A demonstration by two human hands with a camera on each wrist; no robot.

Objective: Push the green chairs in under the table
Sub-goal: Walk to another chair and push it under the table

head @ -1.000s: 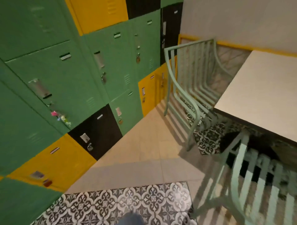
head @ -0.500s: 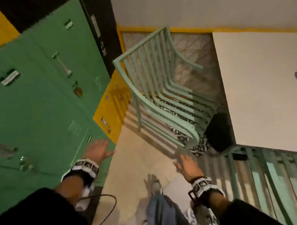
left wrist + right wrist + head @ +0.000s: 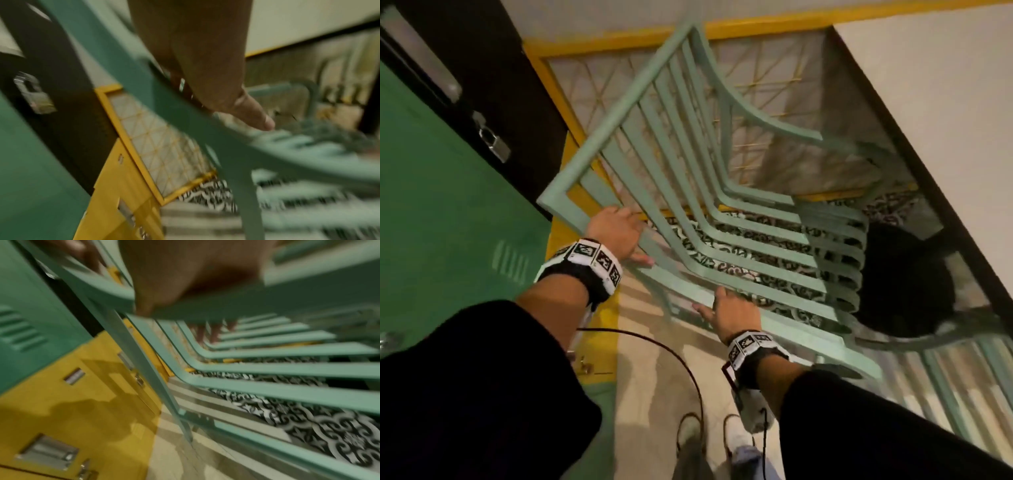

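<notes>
Hands [image 3: 616, 228] on green chair [image 3: 722, 219]

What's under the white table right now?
Under the white table near its edge: a black round shape, the mint-green slatted chair's front seat edge, and patterned black-and-white floor tiles. Farther in, the tabletop hides everything.

You see two green chairs: one [image 3: 722, 219] under your fingers, a second [image 3: 962, 394] right of your right fingers. One table [image 3: 945, 120] stands beyond them. Two hands show, left [image 3: 616, 229] and right [image 3: 732, 313], each with one wristband. One padlock [image 3: 494, 144] hangs left of your left fingers. Two shoes show below.
</notes>
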